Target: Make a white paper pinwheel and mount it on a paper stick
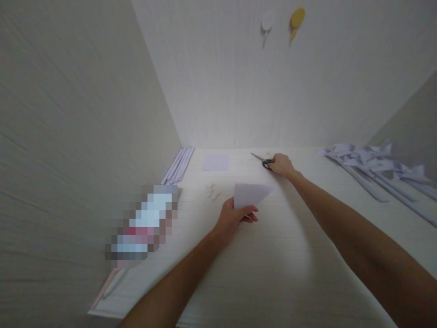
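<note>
My left hand [235,216] pinches a pale lilac sheet of paper [249,194] by its lower edge; the sheet is folded into a triangle with its point to the right. Further back, my right hand [280,164] has its fingers on the black handles of a pair of scissors [265,162]. The scissors lie low over the table, blades pointing left and away from me. A square of lilac paper [215,162] lies flat near the back, left of the scissors. Small pale scraps [213,191] are scattered left of the folded paper.
Several rolled paper sticks [178,165] lie at the back left. At the right is a pile of paper sticks with pointed paper pieces [378,166]. A pixelated object [146,223] stands at the left. White and yellow hooks [297,18] are on the back wall.
</note>
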### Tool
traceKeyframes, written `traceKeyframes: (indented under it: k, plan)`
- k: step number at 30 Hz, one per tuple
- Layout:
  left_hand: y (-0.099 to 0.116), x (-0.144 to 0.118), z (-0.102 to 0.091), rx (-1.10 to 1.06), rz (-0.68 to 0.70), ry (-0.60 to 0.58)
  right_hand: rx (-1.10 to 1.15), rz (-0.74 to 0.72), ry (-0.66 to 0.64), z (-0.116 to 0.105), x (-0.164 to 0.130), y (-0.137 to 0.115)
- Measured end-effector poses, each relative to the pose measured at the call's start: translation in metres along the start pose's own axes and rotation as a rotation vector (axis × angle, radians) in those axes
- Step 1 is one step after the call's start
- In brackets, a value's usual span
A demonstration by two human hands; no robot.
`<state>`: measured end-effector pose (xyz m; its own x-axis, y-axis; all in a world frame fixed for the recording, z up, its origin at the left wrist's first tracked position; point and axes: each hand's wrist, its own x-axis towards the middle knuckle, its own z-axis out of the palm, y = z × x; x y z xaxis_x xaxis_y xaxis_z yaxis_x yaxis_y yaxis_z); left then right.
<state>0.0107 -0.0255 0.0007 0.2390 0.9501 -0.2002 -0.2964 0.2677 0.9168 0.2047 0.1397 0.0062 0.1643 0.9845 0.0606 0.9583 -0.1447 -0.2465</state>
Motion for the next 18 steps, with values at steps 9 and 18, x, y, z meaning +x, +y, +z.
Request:
traceKeyframes:
  k: [9, 18]
  plan:
    - [-0.003, 0.004, -0.003, -0.042, 0.002, 0.021, 0.167, -0.034, 0.137, -0.002, -0.009, -0.002]
    - [0.000, 0.003, -0.003, 0.022, 0.004, 0.016, 1.259, 0.058, 0.111, -0.015, -0.088, -0.001]
